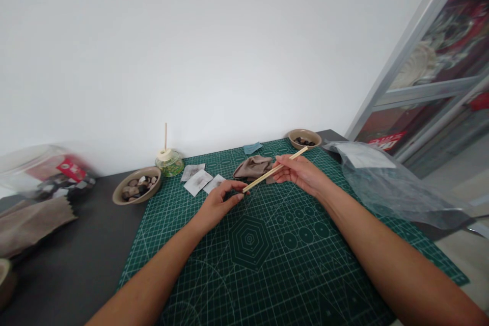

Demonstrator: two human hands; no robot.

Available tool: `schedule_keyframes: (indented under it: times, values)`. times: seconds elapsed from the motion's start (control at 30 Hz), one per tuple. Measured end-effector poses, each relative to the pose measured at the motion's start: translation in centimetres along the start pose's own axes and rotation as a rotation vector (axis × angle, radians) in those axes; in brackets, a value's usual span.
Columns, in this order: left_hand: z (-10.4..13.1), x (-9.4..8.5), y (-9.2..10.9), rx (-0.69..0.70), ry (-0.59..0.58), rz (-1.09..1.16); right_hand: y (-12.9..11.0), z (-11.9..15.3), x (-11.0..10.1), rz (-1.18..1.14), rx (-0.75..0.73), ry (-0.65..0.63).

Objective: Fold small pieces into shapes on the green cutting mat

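A pair of pale wooden chopsticks [263,177] slants over the cutting mat, one end lower at the left. My right hand [293,170] grips it toward the upper end, fingers closed round the wood. At the lower end, the thumb and forefinger of my left hand [221,201] close on the tips. Just behind the hands lies a crumpled brown cloth [255,167], partly hidden by the chopsticks and my right hand. Several small white packets [198,181] with grey smudges lie beyond my left hand. Beneath everything spreads the green cutting mat [248,285] with white grid lines.
A bowl of dark and tan stones [123,198] stands at the left, another bowl [315,143] at the back right. Near the wall are a glass bottle with a stick [170,163] and a blue scrap [252,148]. Clear plastic bag [382,188] at right; brown cloth [34,224] far left.
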State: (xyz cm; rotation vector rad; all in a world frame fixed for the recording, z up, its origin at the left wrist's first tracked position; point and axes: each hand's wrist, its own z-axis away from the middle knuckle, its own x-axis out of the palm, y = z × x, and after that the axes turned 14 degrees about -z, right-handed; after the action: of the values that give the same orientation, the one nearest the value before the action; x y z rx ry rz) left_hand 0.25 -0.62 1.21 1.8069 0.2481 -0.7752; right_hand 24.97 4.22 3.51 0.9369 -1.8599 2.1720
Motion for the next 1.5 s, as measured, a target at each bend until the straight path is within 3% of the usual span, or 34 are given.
schedule_keyframes:
  times: [0.67,1.5]
  values:
    - [-0.03,0.0,0.38,-0.107,-0.002,0.241,-0.01,-0.22,-0.05,-0.074,0.023,0.076]
    - [-0.15,0.1,0.29,-0.121,0.053,0.324,0.6,-0.12,0.63,-0.13,0.036,0.083]
